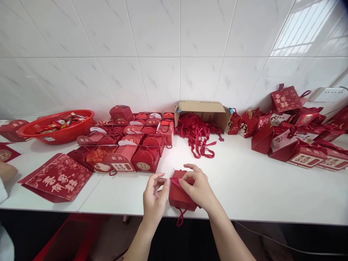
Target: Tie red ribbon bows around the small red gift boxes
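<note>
A small red gift box (pixel 181 198) lies near the table's front edge, with a red cord loop hanging past the edge. My right hand (pixel 199 188) rests over its right side, thumb and index finger pinched on a red ribbon (pixel 176 181) that crosses the box top. Just left of the box is my left hand (pixel 154 197), its fingers curved and apart, with the thumb tip close to the ribbon's end. I see nothing held in that hand. Behind the box, a pile of loose red ribbons (pixel 194 127) spills from an open cardboard box (pixel 201 106).
Rows of filled red gift boxes (pixel 148 154) stand left of centre, beside a large flat red bag (pixel 61 177). A red basin (pixel 54 136) of wrapped sweets is behind. More red boxes (pixel 307 154) pile up at right. Another person's arm (pixel 7 172) shows at far left.
</note>
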Available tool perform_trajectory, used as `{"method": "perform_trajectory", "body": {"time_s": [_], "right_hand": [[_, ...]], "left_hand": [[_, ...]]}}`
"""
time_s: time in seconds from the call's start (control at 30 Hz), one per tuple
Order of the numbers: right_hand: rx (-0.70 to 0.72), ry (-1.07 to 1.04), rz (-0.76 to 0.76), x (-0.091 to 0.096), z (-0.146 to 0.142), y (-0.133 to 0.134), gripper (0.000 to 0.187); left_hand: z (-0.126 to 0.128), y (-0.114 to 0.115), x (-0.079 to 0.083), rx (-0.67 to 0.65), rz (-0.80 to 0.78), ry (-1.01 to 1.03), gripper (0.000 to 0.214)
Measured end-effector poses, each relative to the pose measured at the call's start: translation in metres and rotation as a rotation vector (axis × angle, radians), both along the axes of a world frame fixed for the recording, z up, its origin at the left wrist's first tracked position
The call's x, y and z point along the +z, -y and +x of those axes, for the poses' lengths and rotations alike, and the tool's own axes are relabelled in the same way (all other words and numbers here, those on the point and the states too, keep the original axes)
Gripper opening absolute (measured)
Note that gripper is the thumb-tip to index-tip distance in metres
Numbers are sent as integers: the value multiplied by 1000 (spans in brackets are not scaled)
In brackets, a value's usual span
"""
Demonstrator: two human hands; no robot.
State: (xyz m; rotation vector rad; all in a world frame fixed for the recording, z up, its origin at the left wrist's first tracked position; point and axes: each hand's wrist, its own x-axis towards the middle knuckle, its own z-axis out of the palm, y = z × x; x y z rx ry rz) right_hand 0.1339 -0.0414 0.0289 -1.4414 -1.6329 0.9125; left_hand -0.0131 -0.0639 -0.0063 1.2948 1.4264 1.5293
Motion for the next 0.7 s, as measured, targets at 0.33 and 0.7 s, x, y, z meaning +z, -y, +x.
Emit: {"method": "perform_trajectory", "body": {"time_s": [0.33,0.7], "right_hand": [[18,-132,-19,-4,1,1,14],[22,-75,-16,-6,2,2,14]], "left_hand": [[0,1,0,10,-5,-6,31],[-1,2,-4,-5,-11,-22,31]]}}
